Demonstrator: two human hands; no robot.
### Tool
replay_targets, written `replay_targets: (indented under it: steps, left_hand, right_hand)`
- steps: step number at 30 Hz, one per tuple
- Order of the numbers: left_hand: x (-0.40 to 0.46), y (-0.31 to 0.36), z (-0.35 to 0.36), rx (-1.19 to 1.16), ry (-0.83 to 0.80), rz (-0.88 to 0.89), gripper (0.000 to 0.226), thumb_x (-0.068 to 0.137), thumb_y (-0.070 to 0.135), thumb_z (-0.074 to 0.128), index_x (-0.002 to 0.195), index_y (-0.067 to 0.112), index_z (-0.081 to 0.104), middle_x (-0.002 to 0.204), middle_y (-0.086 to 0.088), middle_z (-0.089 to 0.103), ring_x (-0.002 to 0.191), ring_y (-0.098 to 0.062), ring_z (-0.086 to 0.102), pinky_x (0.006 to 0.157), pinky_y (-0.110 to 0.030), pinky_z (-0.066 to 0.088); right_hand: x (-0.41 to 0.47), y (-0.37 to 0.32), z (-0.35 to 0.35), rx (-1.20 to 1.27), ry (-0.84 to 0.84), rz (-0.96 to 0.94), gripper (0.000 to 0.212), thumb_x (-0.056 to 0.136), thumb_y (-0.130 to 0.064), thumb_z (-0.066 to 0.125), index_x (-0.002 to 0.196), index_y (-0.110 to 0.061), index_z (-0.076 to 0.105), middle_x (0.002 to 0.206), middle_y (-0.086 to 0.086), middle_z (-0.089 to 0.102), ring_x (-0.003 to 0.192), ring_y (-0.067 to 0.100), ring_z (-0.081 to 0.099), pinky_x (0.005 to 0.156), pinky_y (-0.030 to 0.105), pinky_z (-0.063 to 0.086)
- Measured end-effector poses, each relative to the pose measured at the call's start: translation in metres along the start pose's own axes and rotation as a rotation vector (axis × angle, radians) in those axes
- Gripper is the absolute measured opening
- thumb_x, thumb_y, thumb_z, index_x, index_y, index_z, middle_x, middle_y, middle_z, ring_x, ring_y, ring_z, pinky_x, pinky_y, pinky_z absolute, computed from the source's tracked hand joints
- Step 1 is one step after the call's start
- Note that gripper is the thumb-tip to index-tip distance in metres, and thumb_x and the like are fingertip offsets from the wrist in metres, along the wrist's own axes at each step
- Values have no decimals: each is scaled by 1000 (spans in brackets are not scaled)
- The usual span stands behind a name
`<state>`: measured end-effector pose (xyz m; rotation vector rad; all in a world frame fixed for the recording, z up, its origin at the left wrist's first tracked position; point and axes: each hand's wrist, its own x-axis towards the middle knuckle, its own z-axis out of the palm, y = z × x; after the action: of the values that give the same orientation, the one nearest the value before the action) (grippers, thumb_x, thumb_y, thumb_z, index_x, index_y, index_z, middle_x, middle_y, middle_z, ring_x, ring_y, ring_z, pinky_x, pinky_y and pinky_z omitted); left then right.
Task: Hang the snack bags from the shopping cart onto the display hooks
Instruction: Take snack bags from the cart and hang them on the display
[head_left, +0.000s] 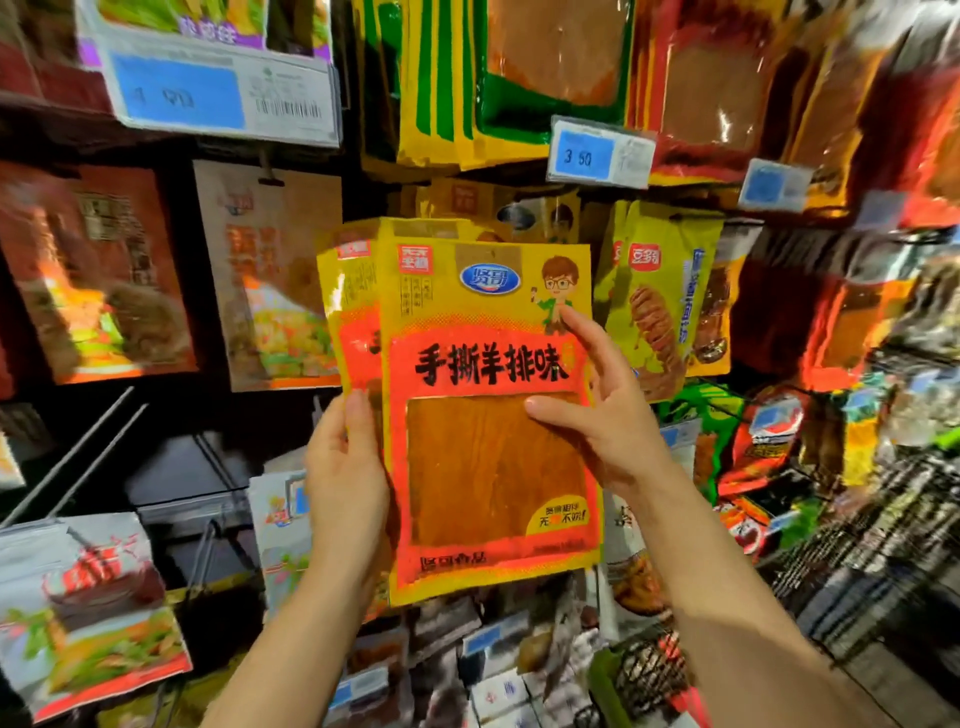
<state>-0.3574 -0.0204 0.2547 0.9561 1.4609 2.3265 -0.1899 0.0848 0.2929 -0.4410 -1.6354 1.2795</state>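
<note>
My left hand (345, 467) grips the snack bags (488, 405) by their left edge, right hand (597, 410) pinching the front bag's right side before the display (519, 130).

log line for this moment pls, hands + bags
left hand grips rear snack bag | right hand holds front snack bag | bags raised before display, not yet hung | hook not discernible

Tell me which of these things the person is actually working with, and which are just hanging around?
In the job:
front snack bag, yellow and red
second matching bag behind it
left hand and right hand, each holding the bags

Just there:
price tag reading 3.60
yellow skewer bag
white bags at lower left
</note>
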Motion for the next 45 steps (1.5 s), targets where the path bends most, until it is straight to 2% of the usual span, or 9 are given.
replay_targets:
  steps: [6, 10, 14, 20, 25, 29, 40, 43, 45]
  left_hand:
    - [14, 1, -22, 63, 57, 23, 39, 104, 27, 36, 65, 22, 38, 58, 13, 36, 49, 1, 29, 49, -21, 25]
    - [20, 2, -30, 57, 49, 34, 45, 104, 28, 36, 62, 30, 52, 53, 17, 47, 50, 3, 36, 48, -16, 30]
    - [19, 10, -30, 19, 35, 17, 37, 104, 24, 35, 71, 25, 50, 50, 24, 51, 49, 7, 43, 47, -9, 33]
    - [19, 13, -33, 3, -24, 19, 57, 105, 26, 34, 50, 35, 49, 46, 18, 40, 45, 1, 32, 42, -15, 25]
    - [19, 12, -31, -19, -20, -7, 59, 105, 28, 34, 51, 39, 56, 46, 18, 43, 44, 1, 35, 42, -14, 28]
    - [17, 11, -28, -39, -27, -42, 59, 104, 29, 34, 52, 39, 58, 46, 18, 45, 44, 2, 38, 43, -13, 31]
    - [15, 9, -30, 0, 0, -68, 42, 103, 35, 36, 66, 27, 55, 55, 14, 47, 55, -6, 39, 53, -28, 32]
    - [16, 8, -32, 11, 6, -60, 38, 103, 36, 36, 71, 24, 54, 62, 7, 46, 59, -10, 39, 55, -30, 31]
    - [16, 8, -33, 6, 14, -54, 38, 103, 35, 36, 71, 24, 53, 60, 10, 45, 57, -8, 38, 52, -27, 31]
  right_hand:
    - [5, -12, -36, 136, 6, -43, 95, 48, -18, 92, 133, -29, 50, 133, 0, 60, 116, 20, 61, 83, 34, 55]
    - [18, -22, -45, 180, 16, -47, 103, 47, -16, 91, 139, -25, 45, 140, 2, 53, 119, 23, 59, 83, 37, 56]
    - [32, -31, -45, 214, 33, -19, 98, 58, 0, 75, 146, -20, 36, 116, -9, 69, 106, 18, 67, 74, 33, 58]
    - [35, -41, -50, 175, 21, -19, 117, 42, -15, 93, 145, -21, 37, 138, 7, 55, 115, 23, 62, 80, 34, 57]
    - [31, -45, -62, 126, -10, -54, 105, 54, -7, 87, 144, -21, 36, 129, -5, 62, 116, 13, 61, 82, 27, 55]
    - [26, -41, -65, 71, 7, -61, 89, 70, 12, 64, 147, -20, 33, 137, -3, 52, 116, 10, 61, 81, 25, 54]
    - [43, -40, -64, 165, -36, -25, 105, 53, -9, 88, 145, -23, 38, 147, 9, 44, 121, 23, 59, 84, 35, 56]
    - [47, -40, -63, 170, 22, 0, 86, 68, 5, 64, 145, -21, 37, 147, 9, 43, 114, 21, 63, 80, 34, 57]
    - [49, -42, -65, 153, 36, 18, 84, 66, 3, 66, 142, -22, 41, 147, 9, 42, 109, 18, 66, 76, 31, 58]
